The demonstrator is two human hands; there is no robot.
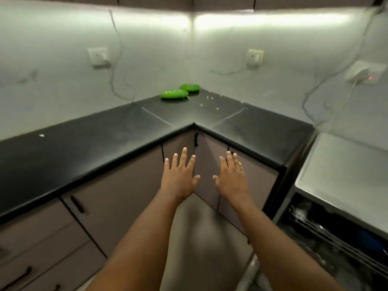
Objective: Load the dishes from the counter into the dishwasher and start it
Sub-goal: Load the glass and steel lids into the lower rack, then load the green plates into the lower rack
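Two green dishes lie deep in the corner of the black counter (105, 139): the nearer green dish (174, 94) and the farther green dish (189, 87) behind it. My left hand (180, 177) and my right hand (231, 178) are stretched forward side by side, palms down, fingers straight and spread, holding nothing. Both hover in front of the corner cabinet doors, below the counter's edge and well short of the dishes. At the lower right the dishwasher (336, 234) stands open, with a wire rack and dark items dimly visible inside.
Small crumbs (210, 98) are scattered on the counter right of the dishes. Wall sockets with cables sit on both backsplash walls. A steel surface (344, 175) tops the dishwasher. Drawers and cabinet doors with dark handles run below the counter.
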